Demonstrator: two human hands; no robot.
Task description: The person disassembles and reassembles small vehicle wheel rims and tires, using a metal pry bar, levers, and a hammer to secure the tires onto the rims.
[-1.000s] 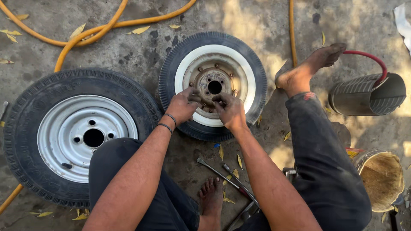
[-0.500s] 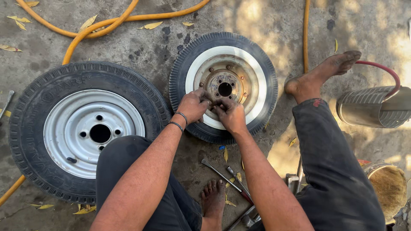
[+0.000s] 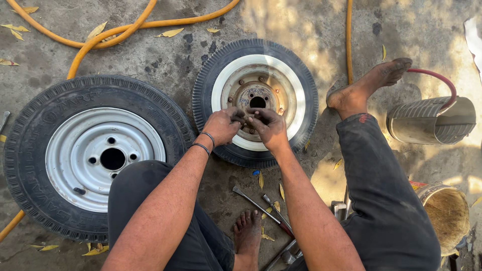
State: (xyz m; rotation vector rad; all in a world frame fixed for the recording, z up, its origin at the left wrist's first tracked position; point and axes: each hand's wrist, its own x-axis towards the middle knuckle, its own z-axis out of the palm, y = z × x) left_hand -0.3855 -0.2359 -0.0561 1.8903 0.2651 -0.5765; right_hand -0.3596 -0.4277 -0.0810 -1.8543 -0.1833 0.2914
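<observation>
Left hand and right hand are held fingertip to fingertip, pinched at the rusty hub of the small white-rimmed black tyre; what is pinched cannot be told.

One head camera looks steeply down, close above both hands meeting before the seated person's knees

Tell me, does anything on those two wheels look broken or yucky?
Yes. The small wheel has a rusty brown hub, unlike the clean silver rim of the big wheel beside it. Both hands, left hand and right hand, meet at the rusty hub's lower edge. Dry leaves lie scattered on the stained ground.
</observation>
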